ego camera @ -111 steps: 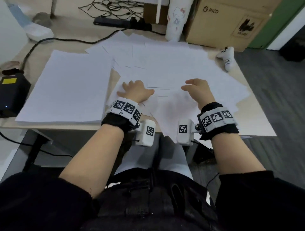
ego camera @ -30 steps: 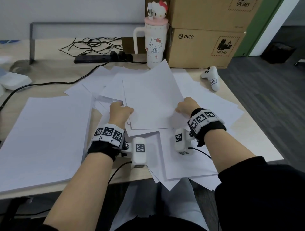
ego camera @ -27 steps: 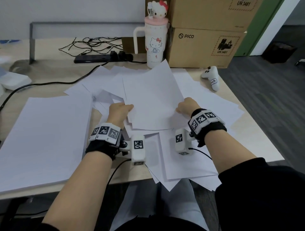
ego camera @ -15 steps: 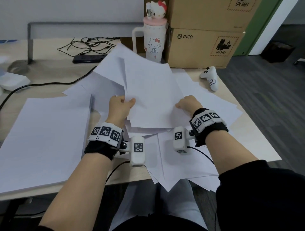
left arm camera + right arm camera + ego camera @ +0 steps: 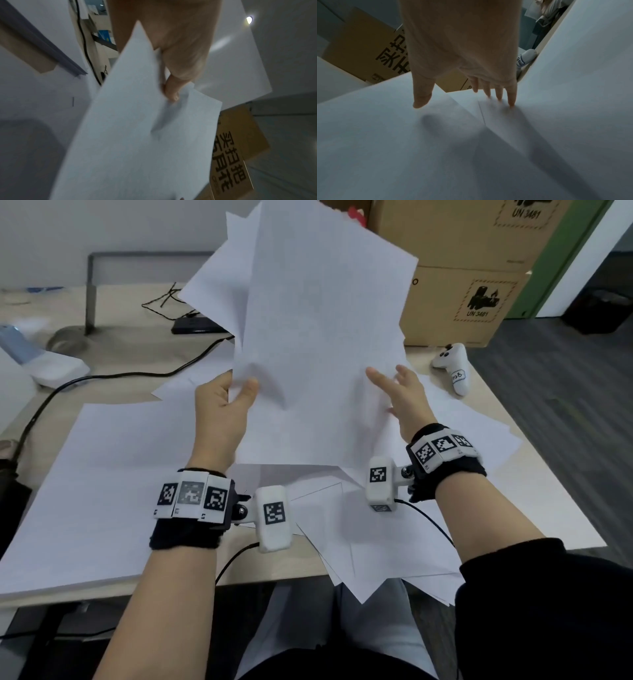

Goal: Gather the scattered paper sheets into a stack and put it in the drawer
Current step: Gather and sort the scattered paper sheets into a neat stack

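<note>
A loose bundle of white paper sheets stands tilted up above the desk, fanned unevenly at the top. My left hand pinches its left edge, thumb on the front face; the left wrist view shows the thumb pressed on the sheets. My right hand is at the bundle's right edge with straight fingers and the thumb spread, over the sheets. More scattered sheets lie on the desk below, some hanging over the front edge. A neat paper stack lies at the left. No drawer is in view.
Cardboard boxes stand at the back right, with a white controller beside them. A black cable and a power strip lie at the back left, near a white device. The desk's front edge is above my lap.
Both hands gathered sheets from the desk and raised the bundle upright. The right hand's fingers have straightened from a curled grip. The bundle now hides the cup.
</note>
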